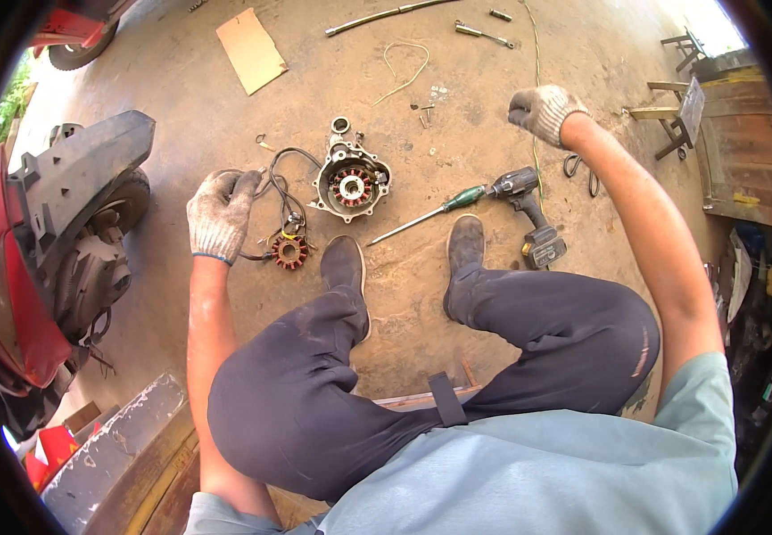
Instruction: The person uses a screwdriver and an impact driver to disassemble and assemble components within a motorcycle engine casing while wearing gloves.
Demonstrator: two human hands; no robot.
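My left hand, in a dirty knit glove, has its fingers closed at a dark cable. This cable loops between a round metal engine cover and a loose stator coil on the floor. Another copper-wound stator sits inside the cover. Off to the right, my gloved right hand hovers above the floor with its fingers curled in; whatever they may hold is hidden. Between my hands lie a green-handled screwdriver and a cordless impact wrench.
A red motor scooter stands at the left. Cardboard, a long metal bar, a ratchet and small bolts lie farther out. Scissors rest below my right hand, near a wooden stool and wooden cabinet.
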